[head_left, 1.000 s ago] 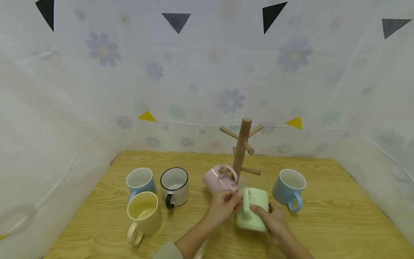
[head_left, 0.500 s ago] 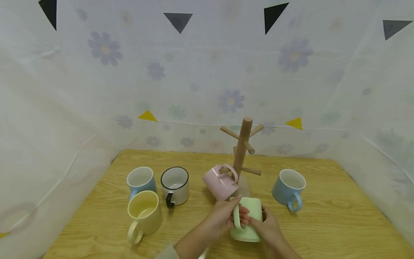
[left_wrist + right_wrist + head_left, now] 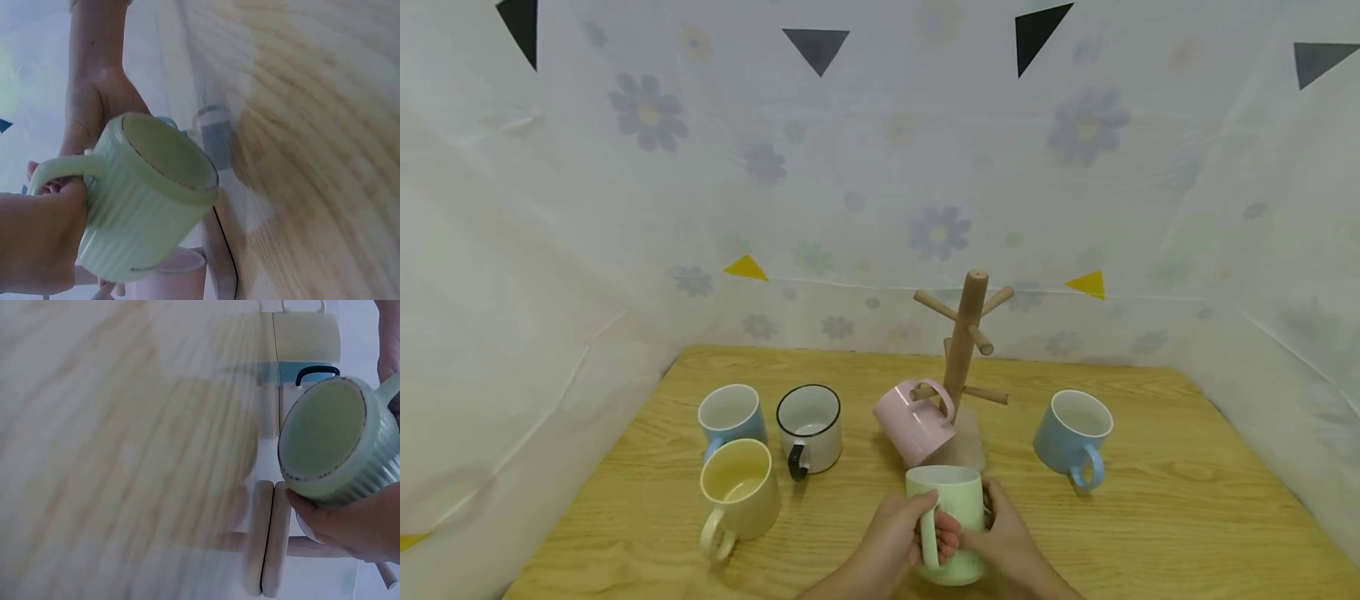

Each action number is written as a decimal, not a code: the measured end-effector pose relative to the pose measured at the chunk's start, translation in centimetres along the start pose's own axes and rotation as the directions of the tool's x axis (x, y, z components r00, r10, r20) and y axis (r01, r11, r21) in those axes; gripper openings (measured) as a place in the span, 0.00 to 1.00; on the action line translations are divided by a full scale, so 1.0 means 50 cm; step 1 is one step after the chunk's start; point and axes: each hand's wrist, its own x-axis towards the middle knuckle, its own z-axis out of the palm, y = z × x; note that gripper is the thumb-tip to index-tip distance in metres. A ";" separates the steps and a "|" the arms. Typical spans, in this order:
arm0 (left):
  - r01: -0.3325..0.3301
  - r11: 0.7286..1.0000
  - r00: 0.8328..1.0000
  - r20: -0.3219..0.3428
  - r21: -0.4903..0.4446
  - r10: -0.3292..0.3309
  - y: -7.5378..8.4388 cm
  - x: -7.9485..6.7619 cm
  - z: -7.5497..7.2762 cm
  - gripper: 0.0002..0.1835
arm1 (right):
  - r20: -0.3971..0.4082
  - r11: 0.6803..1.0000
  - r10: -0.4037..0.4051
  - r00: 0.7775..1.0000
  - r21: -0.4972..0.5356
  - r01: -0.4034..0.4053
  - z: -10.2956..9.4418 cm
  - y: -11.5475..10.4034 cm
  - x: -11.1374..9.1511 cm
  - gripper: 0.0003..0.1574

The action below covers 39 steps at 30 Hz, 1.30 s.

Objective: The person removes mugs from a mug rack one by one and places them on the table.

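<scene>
A pale green ribbed mug [image 3: 964,504] is between both hands near the table's front edge, its mouth facing up and away. My left hand [image 3: 887,535] has its fingers through the mug's handle and its thumb at the handle's top. My right hand [image 3: 1013,546] grips the mug's body from the right. In the left wrist view, the underside of the green mug [image 3: 169,153] shows above the tabletop. The right wrist view shows my right hand [image 3: 356,522] against the mug's side. Just beyond, a pink mug [image 3: 913,425] hangs tilted by its handle on a lower peg of the wooden mug tree [image 3: 966,342].
To the left stand a blue mug [image 3: 730,414], a white mug with a black rim [image 3: 820,442] and a yellow mug [image 3: 752,504]. Another blue mug [image 3: 1063,442] stands right of the tree. Bare wooden tabletop [image 3: 1172,500] stretches at the right.
Both hands have brought the green mug toward the front edge and slightly left, turning its mouth upward. My left fingers have gone through its handle. The pink mug stays on its peg.
</scene>
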 end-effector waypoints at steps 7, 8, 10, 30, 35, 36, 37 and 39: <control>-0.089 0.990 0.994 -0.048 0.112 0.095 -0.013 -0.035 -0.019 0.24 | 0.280 0.990 -0.133 0.951 0.073 0.117 -0.017 -0.008 0.019 0.49; -0.098 0.988 0.992 -0.061 0.120 0.106 -0.014 -0.039 -0.023 0.24 | 0.306 0.987 -0.153 0.940 0.089 0.132 -0.021 -0.011 0.022 0.46; -0.119 0.984 0.989 -0.075 0.136 0.130 -0.017 -0.046 -0.034 0.24 | 0.319 0.977 -0.207 0.925 0.107 0.182 -0.028 -0.020 0.028 0.40; -0.269 0.927 0.926 -0.194 0.262 0.323 -0.041 -0.078 -0.154 0.23 | -0.077 0.328 -0.839 0.539 -0.862 0.387 -0.121 -0.065 0.154 0.27; -0.263 0.920 0.917 -0.223 0.289 0.332 -0.043 -0.076 -0.166 0.24 | -0.016 0.253 -0.854 0.519 -0.886 0.388 -0.125 -0.064 0.171 0.21; -0.263 0.918 0.915 -0.224 0.296 0.334 -0.044 -0.076 -0.167 0.23 | -0.005 0.244 -0.855 0.519 -0.886 0.393 -0.125 -0.064 0.173 0.20; -0.266 0.916 0.914 -0.224 0.300 0.339 -0.044 -0.075 -0.168 0.23 | 0.005 0.236 -0.856 0.518 -0.886 0.398 -0.125 -0.064 0.175 0.19; -0.266 0.915 0.913 -0.226 0.302 0.340 -0.044 -0.075 -0.169 0.23 | 0.027 0.214 -0.858 0.513 -0.889 0.406 -0.124 -0.063 0.178 0.16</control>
